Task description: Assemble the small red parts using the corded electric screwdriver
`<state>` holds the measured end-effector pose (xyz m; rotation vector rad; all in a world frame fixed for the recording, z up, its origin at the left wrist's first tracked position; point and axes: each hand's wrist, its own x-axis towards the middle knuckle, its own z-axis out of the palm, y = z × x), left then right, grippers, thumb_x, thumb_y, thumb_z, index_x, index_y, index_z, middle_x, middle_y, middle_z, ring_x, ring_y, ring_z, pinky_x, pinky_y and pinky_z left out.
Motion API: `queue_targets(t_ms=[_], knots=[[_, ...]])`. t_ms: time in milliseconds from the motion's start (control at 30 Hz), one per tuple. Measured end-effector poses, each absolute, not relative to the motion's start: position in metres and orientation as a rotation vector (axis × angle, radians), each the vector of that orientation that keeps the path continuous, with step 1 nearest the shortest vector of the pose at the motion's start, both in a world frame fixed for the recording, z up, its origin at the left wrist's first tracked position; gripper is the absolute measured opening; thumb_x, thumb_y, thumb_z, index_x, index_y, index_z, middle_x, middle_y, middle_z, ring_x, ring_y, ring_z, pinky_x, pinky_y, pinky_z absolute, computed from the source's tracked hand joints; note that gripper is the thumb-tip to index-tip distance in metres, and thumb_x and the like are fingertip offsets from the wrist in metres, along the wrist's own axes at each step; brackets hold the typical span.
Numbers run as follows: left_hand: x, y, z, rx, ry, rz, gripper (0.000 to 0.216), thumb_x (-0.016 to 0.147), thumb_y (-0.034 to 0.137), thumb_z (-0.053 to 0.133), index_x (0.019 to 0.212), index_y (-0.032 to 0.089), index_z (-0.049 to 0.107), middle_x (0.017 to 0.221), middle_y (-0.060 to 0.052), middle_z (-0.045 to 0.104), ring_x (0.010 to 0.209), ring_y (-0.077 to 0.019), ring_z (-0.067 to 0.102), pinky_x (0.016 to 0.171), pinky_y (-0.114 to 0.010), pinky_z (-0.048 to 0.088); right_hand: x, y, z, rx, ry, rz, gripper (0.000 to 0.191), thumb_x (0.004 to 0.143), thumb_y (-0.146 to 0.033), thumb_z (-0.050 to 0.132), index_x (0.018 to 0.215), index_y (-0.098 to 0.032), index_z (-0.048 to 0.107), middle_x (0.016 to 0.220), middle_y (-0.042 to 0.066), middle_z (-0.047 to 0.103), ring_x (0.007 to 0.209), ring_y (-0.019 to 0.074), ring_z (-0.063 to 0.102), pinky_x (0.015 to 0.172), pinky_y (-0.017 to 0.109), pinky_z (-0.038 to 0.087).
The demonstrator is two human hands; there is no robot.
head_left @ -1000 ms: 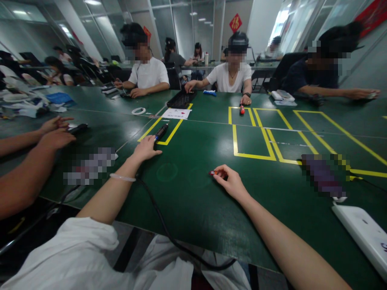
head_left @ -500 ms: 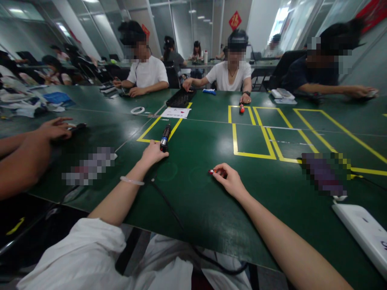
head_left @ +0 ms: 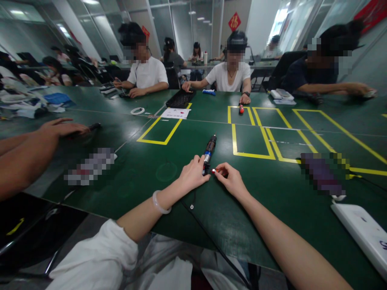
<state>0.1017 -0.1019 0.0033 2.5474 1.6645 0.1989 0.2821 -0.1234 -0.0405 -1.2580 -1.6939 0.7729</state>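
Note:
My left hand [head_left: 192, 173] is closed around the lower part of a black electric screwdriver [head_left: 210, 149] with a blue and silver band. Its narrow tip points away from me, tilted slightly right. A black cable [head_left: 208, 235] runs from beneath my left wrist towards my lap. Just to the right, my right hand [head_left: 231, 177] rests by the table and pinches a small red piece with a whitish end [head_left: 214, 171]. The rest of that piece is hidden in my fingers. The whitish end sits close to the screwdriver's lower end; whether they touch I cannot tell.
Yellow tape rectangles [head_left: 254, 155] mark the green table [head_left: 187, 127]. A black tray [head_left: 179, 98] and a paper sheet [head_left: 175, 113] lie ahead. A white power strip [head_left: 361, 235] is at right. A co-worker's hands [head_left: 65, 127] are at left; others sit opposite.
My left hand has moved right and towards me with the electric screwdriver, out of the taped rectangle's edge to beside my right hand. My right hand has hardly moved.

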Motion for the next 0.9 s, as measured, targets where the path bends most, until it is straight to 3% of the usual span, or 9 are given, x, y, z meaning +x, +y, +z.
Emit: queue_targets(t_ms=[333,533,900], knots=[[0.109,-0.113,-0.001,2.561,1.577,0.233,0.07,0.079,0.048,0.059,0.14,0.025,0.032,0.117,-0.013,0.049,0.103,-0.0302,0.057,0.07,-0.037,0.052,0.281,-0.125,-0.046,-1.29,-1.902,0.579,0.008,0.082,-0.02,0.061,0.09,-0.021,0.061,0.088,0.003,0.06,0.08,0.0181,0.059,0.072,0.03,0.047],[0.108,-0.114,-0.002,2.574,1.587,0.266,0.068,0.081,0.051,0.057,0.139,0.027,0.034,0.12,-0.013,0.048,0.106,-0.0312,0.054,0.072,-0.038,0.051,0.28,-0.129,-0.042,-1.271,-1.868,0.62,0.018,0.085,-0.02,0.057,0.103,-0.02,0.059,0.086,0.004,0.066,0.079,0.0188,0.063,0.075,0.032,0.05],[0.102,-0.11,-0.006,2.608,1.64,0.297,0.063,0.091,0.053,0.043,0.145,0.025,0.028,0.116,-0.013,0.05,0.103,-0.0276,0.053,0.079,-0.036,0.047,0.279,-0.134,-0.037,-1.17,-1.804,0.731,0.02,0.087,-0.019,0.053,0.106,-0.021,0.057,0.098,0.005,0.069,0.082,0.0167,0.065,0.08,0.031,0.051]])
